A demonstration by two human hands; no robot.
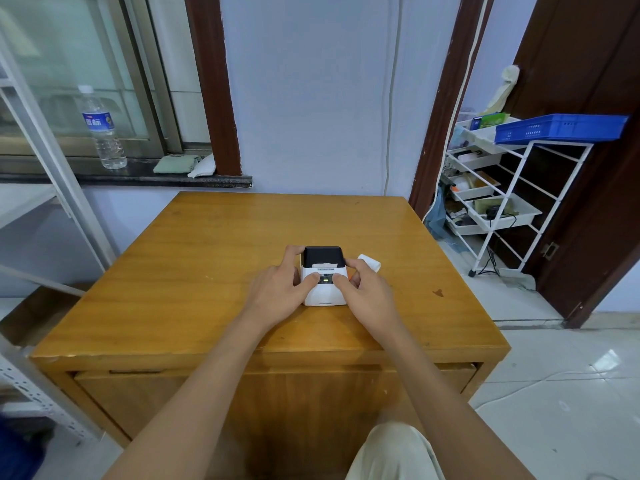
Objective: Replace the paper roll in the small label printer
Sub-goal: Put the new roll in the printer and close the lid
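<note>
A small white label printer (325,295) with a black lid sits near the middle of the wooden table (194,271). The lid is down, a strip of white paper shows at its slot, and a green light glows on the front panel. My left hand (280,289) grips the printer's left side, thumb on the panel. My right hand (367,289) grips its right side, thumb beside the light. A white paper roll (370,262) lies on the table just right of the printer, behind my right hand.
A window sill at the back left holds a water bottle (101,126) and a folded cloth (175,164). A white wire rack (502,202) with trays and a blue basket (561,128) stands to the right. A metal shelf frame (45,174) stands at left.
</note>
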